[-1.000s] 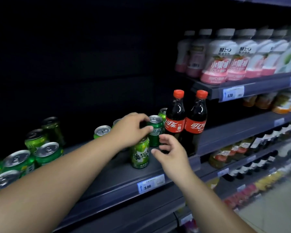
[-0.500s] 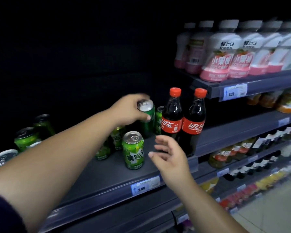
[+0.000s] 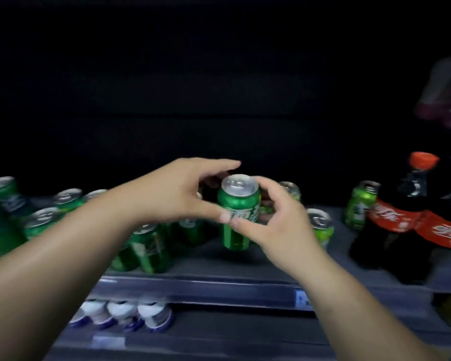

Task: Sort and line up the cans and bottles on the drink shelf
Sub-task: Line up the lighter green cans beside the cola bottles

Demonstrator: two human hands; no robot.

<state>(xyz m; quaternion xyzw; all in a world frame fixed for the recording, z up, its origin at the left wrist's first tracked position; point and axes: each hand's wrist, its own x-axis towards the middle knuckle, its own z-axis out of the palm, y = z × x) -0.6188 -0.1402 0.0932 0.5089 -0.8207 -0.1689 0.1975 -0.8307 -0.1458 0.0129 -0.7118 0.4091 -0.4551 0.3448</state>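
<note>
A dark green can point(image 3: 238, 204) hangs upright just above the grey drink shelf point(image 3: 219, 285), at the middle of the head view. My left hand point(image 3: 182, 194) grips it from the left, thumb on its front and fingers behind. From the right, my right hand point(image 3: 279, 225) wraps around the same can. Several green cans point(image 3: 146, 246) stand in a loose cluster under my left forearm, with more cans point(image 3: 0, 217) at the far left. Two lighter green cans point(image 3: 320, 225) point(image 3: 359, 204) stand to the right. Two cola bottles point(image 3: 401, 212) with red labels stand at the right end.
The shelf's back is dark. On the lower shelf, several white-and-blue capped items point(image 3: 130, 313) sit at the left. A blurred pink bottle point(image 3: 443, 95) shows on a higher shelf at the top right. Bare shelf lies below the held can.
My left hand has carried the green can leftward, away from the cola bottles. My right hand, open before, has closed onto it. The view has swung left.
</note>
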